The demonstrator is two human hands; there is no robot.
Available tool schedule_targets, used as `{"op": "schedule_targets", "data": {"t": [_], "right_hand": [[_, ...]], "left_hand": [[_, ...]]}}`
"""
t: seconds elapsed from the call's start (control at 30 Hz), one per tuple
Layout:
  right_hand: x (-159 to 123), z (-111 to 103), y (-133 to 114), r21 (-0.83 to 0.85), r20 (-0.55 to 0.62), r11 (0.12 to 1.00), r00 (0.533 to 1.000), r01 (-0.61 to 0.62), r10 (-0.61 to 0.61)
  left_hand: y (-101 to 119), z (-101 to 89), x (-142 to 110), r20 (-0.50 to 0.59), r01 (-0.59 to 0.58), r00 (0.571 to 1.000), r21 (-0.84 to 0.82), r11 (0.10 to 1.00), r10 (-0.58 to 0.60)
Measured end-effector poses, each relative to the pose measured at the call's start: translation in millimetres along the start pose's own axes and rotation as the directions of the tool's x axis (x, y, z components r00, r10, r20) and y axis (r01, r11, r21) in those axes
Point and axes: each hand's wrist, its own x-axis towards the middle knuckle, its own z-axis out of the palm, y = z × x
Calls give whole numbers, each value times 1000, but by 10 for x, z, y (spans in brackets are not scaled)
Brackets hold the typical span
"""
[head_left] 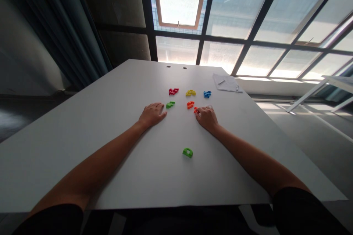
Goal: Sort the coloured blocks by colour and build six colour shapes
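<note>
My left hand point(153, 114) lies on the white table, fingers loosely apart and nothing in it, just left of a small cluster of green blocks point(170, 105). With curled fingers, my right hand point(207, 116) pinches an orange block point(195, 109), mostly hidden by the fingertips. Beside it sits a group of orange blocks point(190, 105). Farther back, red blocks point(173, 91), yellow blocks point(190, 93) and blue blocks point(207, 94) form a row of separate clusters. Nearer to me, between my forearms, is a green arch-shaped block point(188, 152).
Sheets of paper point(226, 82) with pens on them lie at the back right of the white table point(132, 176). Two round cable holes are near the far edge. Windows stand beyond, a dark curtain point(63, 25) hangs left, and a white-framed piece of furniture point(309, 93) stands right.
</note>
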Motion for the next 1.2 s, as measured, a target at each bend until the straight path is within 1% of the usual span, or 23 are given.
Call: {"op": "schedule_targets", "data": {"t": [0.1,0.17,0.3,0.43,0.63,0.8,1.0,1.2], "right_hand": [[-7,-10,-3,36,-39,999,999,3,-2],[-5,-6,8,61,-64,998,998,27,-23],[10,21,36,89,-43,993,996,81,-77],[23,12,45,61,-8,995,997,78,-78],[27,-42,42,-2,-10,997,997,72,-72],[54,-57,42,-24,0,999,999,37,-37],[222,-21,75,-46,28,999,999,21,-20],[426,6,131,-58,21,997,999,50,-49]], "left_hand": [[3,1,-1,-1,0,1000,2,1000,0],[5,1,-2,-2,0,1000,6,1000,0],[8,2,-5,-4,4,1000,9,1000,-4],[4,9,-5,-7,1,1000,0,1000,-1],[-14,20,5,-7,-6,1000,0,1000,6],[-14,15,5,2,0,1000,1,1000,0],[-7,27,7,2,7,1000,11,1000,-7],[-13,29,15,0,5,1000,0,1000,-5]]}}
